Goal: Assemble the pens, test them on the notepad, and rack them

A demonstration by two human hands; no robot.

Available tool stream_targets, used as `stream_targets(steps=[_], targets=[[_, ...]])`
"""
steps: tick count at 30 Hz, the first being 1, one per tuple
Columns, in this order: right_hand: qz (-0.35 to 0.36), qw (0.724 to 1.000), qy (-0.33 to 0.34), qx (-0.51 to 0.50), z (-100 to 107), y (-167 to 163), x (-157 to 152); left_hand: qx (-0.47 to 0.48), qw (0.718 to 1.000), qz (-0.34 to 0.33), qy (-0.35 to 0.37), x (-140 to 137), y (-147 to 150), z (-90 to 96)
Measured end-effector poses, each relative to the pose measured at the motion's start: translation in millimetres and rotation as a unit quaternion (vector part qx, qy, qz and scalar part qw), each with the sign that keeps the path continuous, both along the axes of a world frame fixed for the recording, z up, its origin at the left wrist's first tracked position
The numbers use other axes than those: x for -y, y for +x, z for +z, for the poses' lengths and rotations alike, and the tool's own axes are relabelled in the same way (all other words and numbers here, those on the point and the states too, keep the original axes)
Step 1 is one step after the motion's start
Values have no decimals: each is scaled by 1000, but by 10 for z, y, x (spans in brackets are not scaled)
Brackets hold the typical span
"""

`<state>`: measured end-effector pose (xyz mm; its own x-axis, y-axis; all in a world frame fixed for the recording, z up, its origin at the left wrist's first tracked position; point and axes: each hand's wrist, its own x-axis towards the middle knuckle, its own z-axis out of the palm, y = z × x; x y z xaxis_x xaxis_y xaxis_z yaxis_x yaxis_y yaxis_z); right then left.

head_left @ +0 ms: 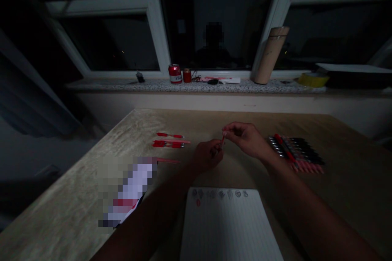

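Above the notepad, my left hand (210,155) has its fingers closed around a slim red pen (223,140), most of it hidden in the grip. My right hand (246,138) pinches the pen's upper end between thumb and fingertips. Ruled paper of the notepad (226,228) lies below both wrists, with a row of small dark drawn shapes along its top and one red mark under them. Left of my hands, several red pens (168,144) lie side by side. To the right is a row of black and pink-red pens (298,151) with a red pen (284,147) across it.
At left lies a blurred-out bright object (134,187), with a pink stick beside it. On the granite windowsill (116,85) stand a red can (175,74), a smaller red container (187,76), a tan flask (271,55) and a yellow tape roll (312,80).
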<state>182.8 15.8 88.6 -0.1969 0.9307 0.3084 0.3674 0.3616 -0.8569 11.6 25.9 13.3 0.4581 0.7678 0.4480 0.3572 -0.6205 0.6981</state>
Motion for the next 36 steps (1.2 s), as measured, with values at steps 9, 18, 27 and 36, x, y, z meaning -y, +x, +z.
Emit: stream_targets(steps=[9,18,27,36], targets=[[-34,999,7,-28,58,122,-38,82,988,128,10,-221,-201,-37],[-18,1000,19,5,15,85,-34,28,991,122,44,-173,-181,0],[-1,1000,15,4,11,37,-10,8,998,14,57,-115,-114,34],[28,999,-6,26,-31,-23,8,-22,999,4,38,-68,-64,37]])
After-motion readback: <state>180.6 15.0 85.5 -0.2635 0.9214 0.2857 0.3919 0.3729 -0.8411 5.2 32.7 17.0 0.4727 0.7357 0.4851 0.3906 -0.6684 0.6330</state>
